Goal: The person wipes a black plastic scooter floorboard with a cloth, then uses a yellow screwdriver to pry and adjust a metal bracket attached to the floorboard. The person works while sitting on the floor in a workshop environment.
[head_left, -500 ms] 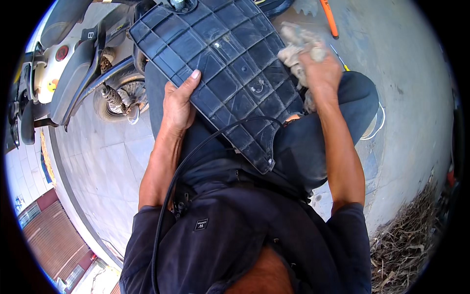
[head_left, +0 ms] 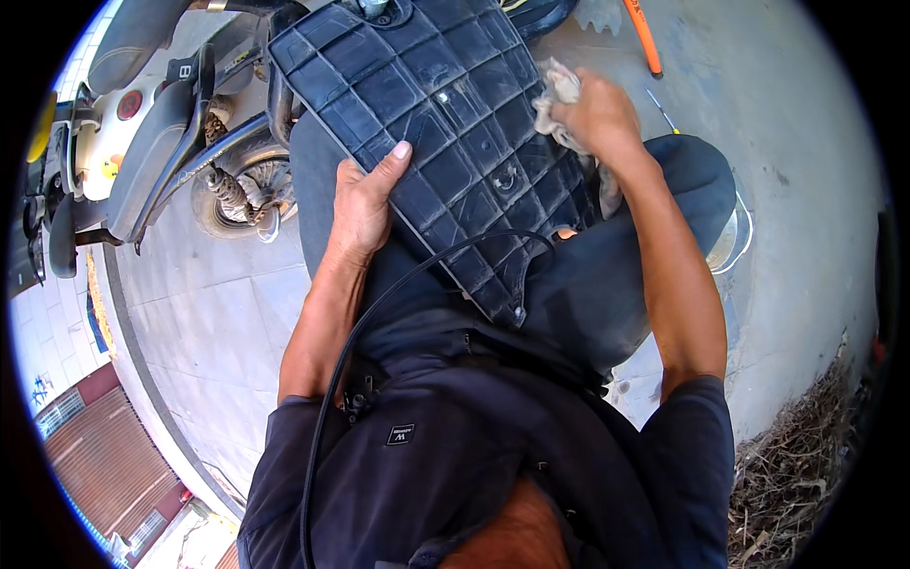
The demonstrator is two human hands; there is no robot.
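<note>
Across my lap lies a large black plastic panel (head_left: 455, 133), its ribbed grid side up, with dust and pale smears on the ribs. My left hand (head_left: 365, 201) grips its left edge, thumb on top of the ribs and the other fingers hidden beneath. My right hand (head_left: 599, 116) is closed around a crumpled, dirty whitish rag (head_left: 559, 104) at the panel's right edge. Part of the rag hangs below that hand toward my thigh. A black cable (head_left: 379, 299) runs from my chest over the panel's lower corner.
At the left stands a scooter (head_left: 156, 142) with a black seat and a wheel (head_left: 237, 194). An orange bar (head_left: 645, 38) and a thin screwdriver (head_left: 664, 112) lie on the grey floor at upper right. A heap of dry twigs (head_left: 796, 465) is at lower right.
My right hand and the rag have shifted slightly left, closer against the panel's right edge. My left hand keeps its grip. The whole view has shifted a little.
</note>
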